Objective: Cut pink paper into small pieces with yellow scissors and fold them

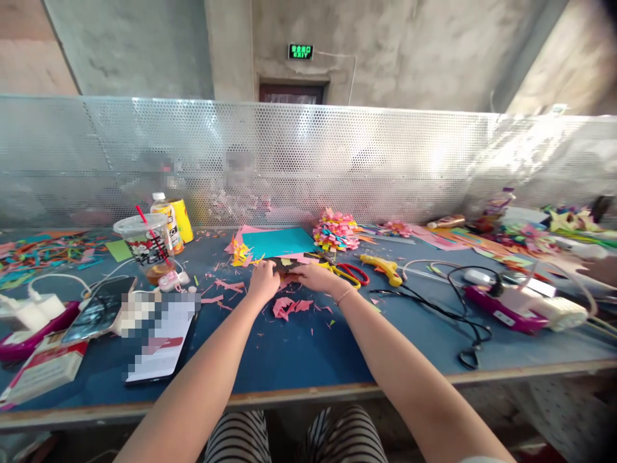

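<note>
My left hand [264, 281] is closed at the near edge of a dark flat thing [283, 263] in the middle of the table. From the other side, my right hand [318, 280] reaches toward it with fingers bent together. What the fingers grip is too small and hidden to name. Just beyond lies a teal sheet of paper [279, 242] on pink paper. Torn pink paper scraps [290, 307] are scattered on the near side of the hands. Right of my right hand rest scissors with red and yellow handles [355, 274].
A ball of folded paper pieces [336, 231] and a yellow glue gun [382, 267] lie to the right, near black cables [434, 302] and a purple power strip [504, 312]. On the left stand a plastic cup [147, 247], a bottle [164, 209] and a phone [161, 341]. A perforated metal screen [299, 154] runs behind.
</note>
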{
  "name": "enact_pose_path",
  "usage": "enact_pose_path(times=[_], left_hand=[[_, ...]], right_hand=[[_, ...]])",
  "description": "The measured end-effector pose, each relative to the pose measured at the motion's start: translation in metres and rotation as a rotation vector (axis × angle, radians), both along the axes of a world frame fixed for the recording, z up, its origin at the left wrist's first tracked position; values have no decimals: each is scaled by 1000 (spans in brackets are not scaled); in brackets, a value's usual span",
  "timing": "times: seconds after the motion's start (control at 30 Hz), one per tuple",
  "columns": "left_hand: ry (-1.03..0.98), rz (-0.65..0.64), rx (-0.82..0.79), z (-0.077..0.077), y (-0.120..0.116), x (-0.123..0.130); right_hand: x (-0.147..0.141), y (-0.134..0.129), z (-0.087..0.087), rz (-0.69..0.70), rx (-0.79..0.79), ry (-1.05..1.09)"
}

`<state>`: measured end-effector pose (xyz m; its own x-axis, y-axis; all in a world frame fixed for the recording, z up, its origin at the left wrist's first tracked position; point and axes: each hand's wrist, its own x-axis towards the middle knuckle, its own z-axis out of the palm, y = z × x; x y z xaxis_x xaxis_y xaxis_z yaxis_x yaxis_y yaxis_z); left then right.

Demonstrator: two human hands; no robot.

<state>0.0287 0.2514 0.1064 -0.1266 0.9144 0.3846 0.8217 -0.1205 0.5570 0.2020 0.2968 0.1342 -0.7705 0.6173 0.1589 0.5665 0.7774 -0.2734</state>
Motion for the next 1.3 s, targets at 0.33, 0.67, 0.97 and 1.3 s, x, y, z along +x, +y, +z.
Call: enact_pose_path(times=[0.33,0.67,0.97,1.3], left_hand=[[219,-252,-211,10,-21,6],[201,-373,-101,0,-20,25],[411,-475,28,-4,2,20],[289,-541,-95,1,-7,7]], right_hand=[[25,29,-2,-202,30,239],[22,38,-23,-162,113,100],[-47,1,28,7,101,43],[-132,27,21,180,111,-502]])
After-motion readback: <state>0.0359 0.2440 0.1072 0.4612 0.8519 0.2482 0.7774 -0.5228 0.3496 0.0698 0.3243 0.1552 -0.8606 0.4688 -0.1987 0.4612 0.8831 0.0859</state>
